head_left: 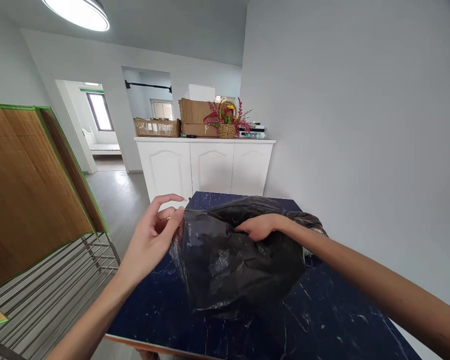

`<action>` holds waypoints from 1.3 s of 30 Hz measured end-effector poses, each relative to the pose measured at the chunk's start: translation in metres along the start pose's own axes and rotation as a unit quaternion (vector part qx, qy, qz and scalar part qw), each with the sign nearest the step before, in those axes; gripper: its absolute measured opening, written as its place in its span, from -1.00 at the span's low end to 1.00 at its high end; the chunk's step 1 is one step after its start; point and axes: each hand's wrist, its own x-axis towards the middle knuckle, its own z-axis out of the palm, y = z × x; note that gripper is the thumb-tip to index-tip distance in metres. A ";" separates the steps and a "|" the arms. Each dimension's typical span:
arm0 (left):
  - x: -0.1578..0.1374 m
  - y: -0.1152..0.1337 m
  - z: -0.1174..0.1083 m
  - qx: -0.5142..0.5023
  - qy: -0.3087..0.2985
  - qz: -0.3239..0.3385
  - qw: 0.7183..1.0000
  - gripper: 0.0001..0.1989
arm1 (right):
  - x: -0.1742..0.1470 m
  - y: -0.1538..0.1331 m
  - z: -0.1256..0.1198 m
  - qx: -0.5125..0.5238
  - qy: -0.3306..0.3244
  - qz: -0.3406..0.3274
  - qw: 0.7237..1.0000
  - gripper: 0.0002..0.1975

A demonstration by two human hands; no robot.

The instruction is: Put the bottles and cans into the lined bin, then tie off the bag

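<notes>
I have the black bag (pixel 225 272) in the middle of the table (pixel 318 315), its mouth gaping toward the far side. The left hand (pixel 150 232) has the bag's rim pinched at the left corner, thumb against a bent finger, with the index finger arched clear above; the other fingers are curled behind and I can't make them all out. The right hand (pixel 260 226) reaches into the mouth. Its fingertips are lost to me behind dark plastic, so I can't tell whether they grip anything or just spread the opening. I can't see the bag's inside either.

Just behind the right wrist lies a dark crumpled bundle (pixel 303 218), partly covered by the forearm; from here I can't tell what it is, or whether it belongs to the bag. My view cuts off both forearms, the table's near right corner and, on the left, the rack (pixel 78 270) with a mat (pixel 30 185) over it.

Farther off, a cabinet (pixel 210 165) carries boxes (pixel 200 112) and a flower basket (pixel 227 131). The clutter right of the basket is too small for me to sort out fully.
</notes>
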 end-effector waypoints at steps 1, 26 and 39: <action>0.002 -0.005 -0.003 0.023 0.010 0.008 1.000 -0.68 | -0.003 0.003 -0.005 0.012 -0.048 -0.009 0.999 -0.81; 0.028 -0.149 0.032 0.253 -0.183 -0.076 0.947 -0.60 | -0.116 0.080 -0.005 0.162 0.094 0.200 0.962 -0.35; -0.053 -0.116 0.068 0.216 -0.172 0.277 0.921 -0.90 | -0.174 0.041 0.028 -0.084 0.228 -0.088 0.966 -0.86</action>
